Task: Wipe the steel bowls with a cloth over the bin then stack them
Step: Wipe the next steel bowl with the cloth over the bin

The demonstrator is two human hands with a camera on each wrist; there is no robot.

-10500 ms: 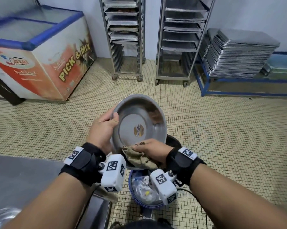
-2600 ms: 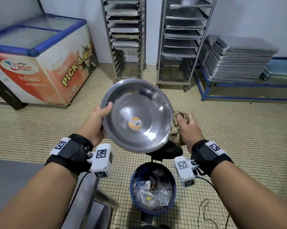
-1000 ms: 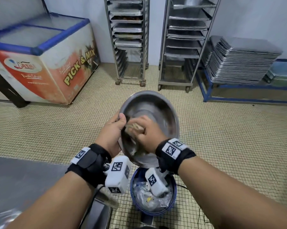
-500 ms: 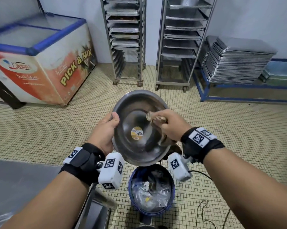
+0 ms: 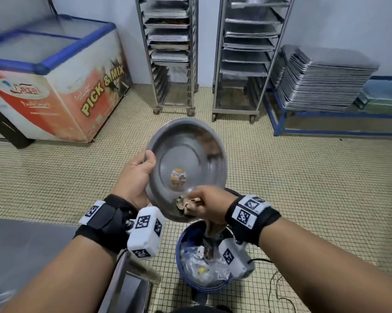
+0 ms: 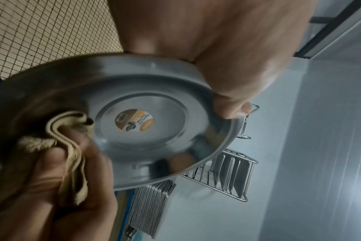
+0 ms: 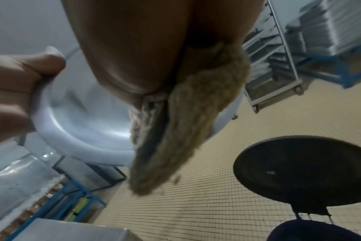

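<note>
In the head view the person's left hand is gripping the rim of a tilted steel bowl above the open bin, while the right hand, fingers curled round a bunched cloth, is rubbing the bowl's lower inner wall; wiping looks under way, and no stack of bowls is showing. The left wrist view is showing the thumb hooking over the rim beside the round sticker. The right wrist view is showing the cloth's tail dangling, so stacking appears still ahead.
</note>
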